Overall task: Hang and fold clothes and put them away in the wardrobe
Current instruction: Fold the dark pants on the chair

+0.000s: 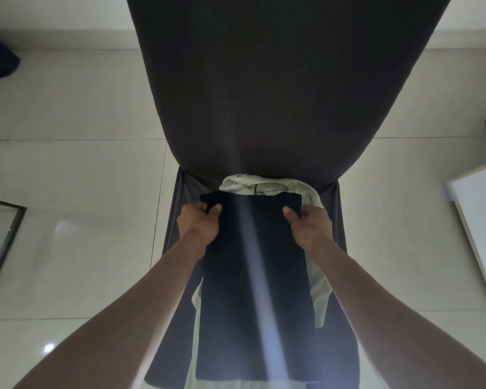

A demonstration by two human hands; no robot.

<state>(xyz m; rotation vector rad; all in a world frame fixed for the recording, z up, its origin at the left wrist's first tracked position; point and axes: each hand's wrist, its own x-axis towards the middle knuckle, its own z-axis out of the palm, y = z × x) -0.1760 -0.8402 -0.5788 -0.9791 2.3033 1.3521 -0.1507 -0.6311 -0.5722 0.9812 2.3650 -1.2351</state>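
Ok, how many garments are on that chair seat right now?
2 visible: a dark garment held flat by the left hand and right hand, and a pale garment bunched beneath it. More may be hidden underneath.

Glossy pale floor tiles [76,169], dark-covered chair [286,94], perhaps a framed mirror [3,242].
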